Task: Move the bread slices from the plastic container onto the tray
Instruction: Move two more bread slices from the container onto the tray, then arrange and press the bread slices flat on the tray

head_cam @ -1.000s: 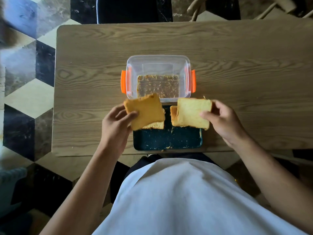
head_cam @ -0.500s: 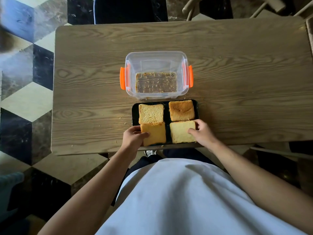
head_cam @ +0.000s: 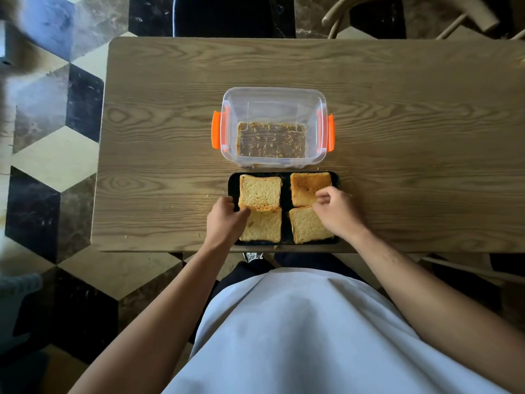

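Note:
A clear plastic container (head_cam: 319, 109) with orange clips sits mid-table and holds only crumbs. Right in front of it, at the table's near edge, lies a dark tray (head_cam: 286, 194) carrying several bread slices in a two-by-two grid. The far-left slice (head_cam: 260, 190) overlaps the far edge of the near-left slice (head_cam: 262, 227). My left hand (head_cam: 224, 220) rests at the tray's left rim, fingertips at the seam between those two slices. My right hand (head_cam: 338, 211) hovers with loosely curled fingers over the far-right slice (head_cam: 305, 186) and covers part of the near-right slice (head_cam: 306, 227).
The wooden table (head_cam: 412, 172) has scattered crumbs left of the tray. A dark chair (head_cam: 227, 15) stands beyond the far edge, and a wooden chair (head_cam: 412, 15) at the far right. Patterned floor tiles lie to the left.
Both hands brought a slice down from above the tray and set it in the near row. They have since let go and shifted slightly toward the far slices.

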